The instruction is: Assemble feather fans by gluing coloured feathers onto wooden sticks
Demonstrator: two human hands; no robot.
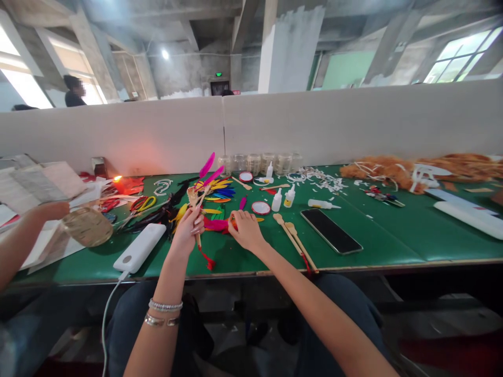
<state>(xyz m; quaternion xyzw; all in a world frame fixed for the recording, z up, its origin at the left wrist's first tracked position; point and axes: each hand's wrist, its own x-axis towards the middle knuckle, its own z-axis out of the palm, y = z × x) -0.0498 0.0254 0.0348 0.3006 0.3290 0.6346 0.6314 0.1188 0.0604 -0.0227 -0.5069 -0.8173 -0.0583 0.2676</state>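
Note:
My left hand (189, 226) is closed round a thin wooden stick (195, 201) held upright, with pink feathers (207, 166) fanning from its top and a red tassel (207, 260) hanging below. My right hand (244, 229) rests on the green table (365, 246), fingers pinched on a pink feather (215, 224) lying flat. A heap of loose coloured feathers (216, 193) lies just behind both hands.
A white power bank (139, 247) with a cable lies left of my hands. Wooden spoons (293, 236), a black phone (330, 231), glue bottles (283, 198), scissors (143, 203) and small jars (259, 162) surround them. Another person's hand (47, 211) holds a woven disc (87, 226) at far left.

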